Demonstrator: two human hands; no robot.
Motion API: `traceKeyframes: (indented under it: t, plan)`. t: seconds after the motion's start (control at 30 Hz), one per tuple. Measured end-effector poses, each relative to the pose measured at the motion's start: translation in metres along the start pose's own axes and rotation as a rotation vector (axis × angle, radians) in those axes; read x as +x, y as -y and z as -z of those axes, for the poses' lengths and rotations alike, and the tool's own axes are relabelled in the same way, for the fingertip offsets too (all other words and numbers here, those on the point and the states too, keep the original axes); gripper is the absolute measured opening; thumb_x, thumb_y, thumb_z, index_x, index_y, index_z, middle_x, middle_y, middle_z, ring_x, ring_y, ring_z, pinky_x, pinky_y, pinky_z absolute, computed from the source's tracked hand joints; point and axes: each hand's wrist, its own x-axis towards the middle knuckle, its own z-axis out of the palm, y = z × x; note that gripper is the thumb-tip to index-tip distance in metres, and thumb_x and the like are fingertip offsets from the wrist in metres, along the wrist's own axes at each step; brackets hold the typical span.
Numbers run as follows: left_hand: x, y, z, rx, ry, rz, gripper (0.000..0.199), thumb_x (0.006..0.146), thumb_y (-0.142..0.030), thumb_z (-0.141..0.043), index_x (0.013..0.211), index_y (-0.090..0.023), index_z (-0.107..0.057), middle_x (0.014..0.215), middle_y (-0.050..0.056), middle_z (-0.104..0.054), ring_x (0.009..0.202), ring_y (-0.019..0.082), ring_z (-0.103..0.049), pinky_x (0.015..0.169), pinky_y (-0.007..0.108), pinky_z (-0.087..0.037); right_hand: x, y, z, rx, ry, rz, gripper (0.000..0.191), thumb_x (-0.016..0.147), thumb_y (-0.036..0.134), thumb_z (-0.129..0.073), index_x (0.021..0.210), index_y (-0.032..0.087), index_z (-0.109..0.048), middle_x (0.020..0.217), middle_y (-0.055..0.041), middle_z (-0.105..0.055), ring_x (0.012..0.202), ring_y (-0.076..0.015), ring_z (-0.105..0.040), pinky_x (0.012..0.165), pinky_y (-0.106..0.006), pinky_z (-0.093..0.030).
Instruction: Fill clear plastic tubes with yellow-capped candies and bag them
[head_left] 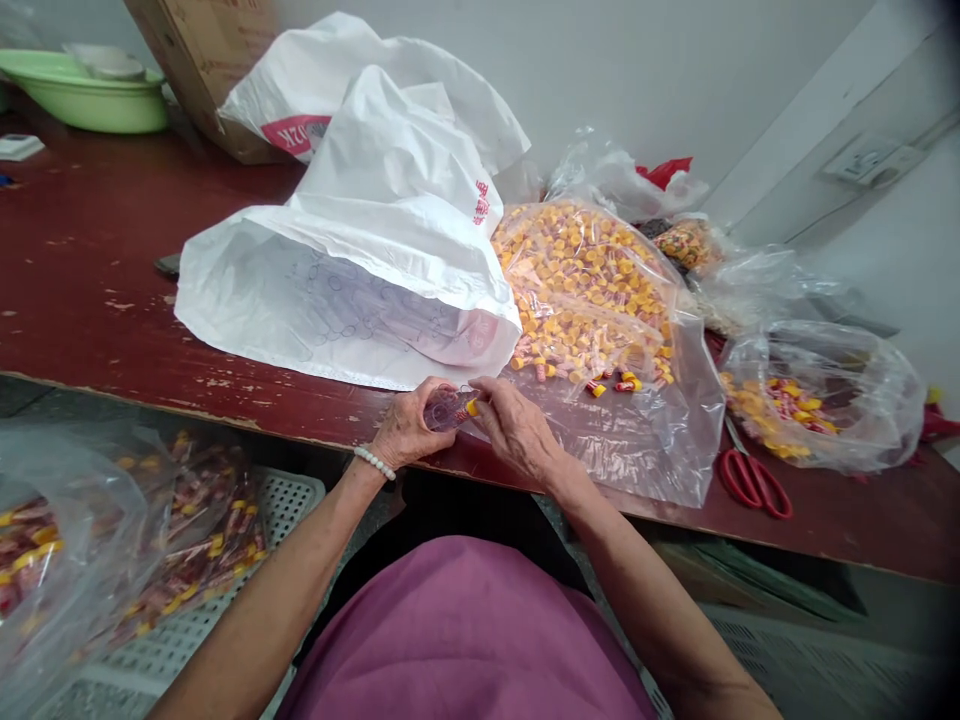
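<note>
My left hand [412, 425], with a beaded bracelet on its wrist, is closed round a clear plastic tube [444, 410] at the table's front edge. My right hand [517, 428] pinches a small yellow cap [472, 407] at the tube's right end. Whether the cap sits in the tube or only touches it, I cannot tell. Just beyond my hands lies a white woven sack [397, 210], its mouth facing me, with many clear tubes [352, 300] inside. To its right, a clear plastic bag [592, 270] lies spread, full of yellow caps with red-and-white parts.
Red-handled scissors [754, 483] lie right, beside another bag of caps [825, 400]. Below the table at left, bags of filled pieces [202, 530] rest on a white plastic crate [289, 500]. A green basin [105, 100] and a cardboard box [202, 60] stand at the back left.
</note>
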Motion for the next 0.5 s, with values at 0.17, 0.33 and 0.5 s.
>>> traceKeyframes:
  t: [0.17,0.33,0.5]
  plan:
    - [0.0,0.004,-0.001,-0.019,0.004,0.025,0.048,0.061,-0.021,-0.066,0.107,-0.022,-0.053,0.093,0.001,-0.067,0.078,0.017,-0.065,0.073,0.027,-0.052,-0.007,0.002,-0.001,0.014,-0.048,-0.073,0.036,0.083,0.008,-0.039,0.118,0.019,-0.043,0.098,-0.0065,-0.065,0.087,-0.0177,-0.061,0.078,-0.029,-0.047]
    - [0.001,0.007,-0.001,-0.048,-0.008,0.013,0.047,0.062,-0.022,-0.066,0.107,-0.022,-0.052,0.1,0.003,-0.066,0.09,0.019,-0.065,0.081,0.03,-0.052,-0.011,0.004,0.0,-0.034,0.092,-0.092,0.048,0.077,0.007,-0.042,0.123,0.02,-0.039,0.111,-0.0072,-0.063,0.094,-0.0215,-0.062,0.079,-0.034,-0.048]
    - [0.0,0.007,-0.001,-0.061,-0.007,0.023,0.046,0.062,-0.024,-0.067,0.106,-0.022,-0.052,0.099,0.003,-0.066,0.087,0.018,-0.065,0.079,0.03,-0.052,-0.015,0.004,-0.001,0.024,0.064,-0.069,0.054,0.075,0.004,-0.038,0.127,0.02,-0.035,0.113,-0.0081,-0.062,0.094,-0.0194,-0.062,0.081,-0.033,-0.048]
